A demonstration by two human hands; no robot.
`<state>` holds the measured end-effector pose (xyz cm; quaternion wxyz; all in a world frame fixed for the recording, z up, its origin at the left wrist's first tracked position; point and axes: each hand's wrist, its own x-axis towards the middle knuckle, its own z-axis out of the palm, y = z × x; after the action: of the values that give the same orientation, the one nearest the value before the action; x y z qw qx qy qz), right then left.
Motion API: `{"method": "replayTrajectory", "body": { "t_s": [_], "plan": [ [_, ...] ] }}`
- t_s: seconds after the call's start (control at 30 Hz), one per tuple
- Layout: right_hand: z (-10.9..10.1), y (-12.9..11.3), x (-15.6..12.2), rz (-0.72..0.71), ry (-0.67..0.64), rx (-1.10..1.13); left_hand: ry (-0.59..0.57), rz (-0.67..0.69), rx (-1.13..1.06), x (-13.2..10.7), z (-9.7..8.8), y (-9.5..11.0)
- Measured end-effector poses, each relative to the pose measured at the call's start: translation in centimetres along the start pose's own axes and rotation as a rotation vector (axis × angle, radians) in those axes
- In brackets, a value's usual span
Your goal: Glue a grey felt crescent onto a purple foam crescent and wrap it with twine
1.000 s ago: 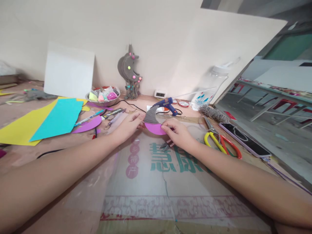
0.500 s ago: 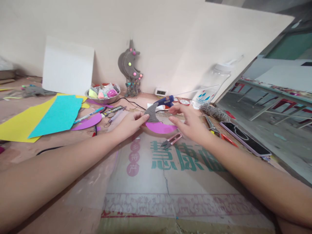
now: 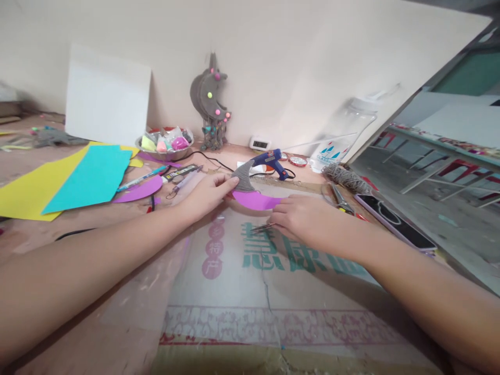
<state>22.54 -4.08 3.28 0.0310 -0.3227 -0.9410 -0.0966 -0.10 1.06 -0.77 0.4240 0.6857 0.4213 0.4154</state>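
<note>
My left hand [image 3: 216, 191] pinches a crescent piece whose upper part is wrapped in grey yarn [image 3: 244, 177]. The lower part of the crescent is bare purple paper [image 3: 258, 200]. My right hand [image 3: 299, 216] is closed round a pair of thread snips [image 3: 262, 228], beside the purple end of the crescent. Only the blades of the snips show, pointing left just above the printed board; the handles are hidden by the fingers. Behind the crescent lies a blue glue gun [image 3: 269, 159].
Yellow [image 3: 23, 192] and turquoise sheets [image 3: 88, 179] lie left, near a metal bowl [image 3: 164, 153]. A yarn-covered moon [image 3: 209, 99] hangs on the wall. A bottle [image 3: 339, 138], grey yarn [image 3: 347, 178] and a phone [image 3: 394, 221] stand or lie at the right.
My right hand has come down from above the crescent and closed on the thread snips, which lay on the board. My left hand keeps its pinch on the crescent.
</note>
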Motion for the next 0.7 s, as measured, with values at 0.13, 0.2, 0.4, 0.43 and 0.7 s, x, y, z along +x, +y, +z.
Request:
{"method": "replayTrajectory", "body": {
  "t_s": [0.13, 0.2, 0.4, 0.43, 0.7],
  "plan": [
    [-0.8, -1.5, 0.6, 0.112, 0.065, 0.016, -0.002, 0.001, 0.053, -0.1, 0.0, 0.3],
    [-0.3, -1.6, 0.8, 0.218, 0.214, 0.076, 0.0, -0.001, 0.079, -0.2, 0.0, 0.7],
    [3.0, 0.4, 1.0, 0.238, 0.355, 0.088, -0.001, -0.004, 0.084, -0.2, 0.0, 0.9],
    [3.4, 0.7, 1.0, 0.249, 0.346, 0.079, -0.002, 0.0, 0.082, -0.2, 0.0, 0.8],
    [3.6, 0.8, 0.7, 0.283, 0.354, -0.1, 0.007, 0.0, 0.078, -0.1, 0.0, 0.9]
  ]
}}
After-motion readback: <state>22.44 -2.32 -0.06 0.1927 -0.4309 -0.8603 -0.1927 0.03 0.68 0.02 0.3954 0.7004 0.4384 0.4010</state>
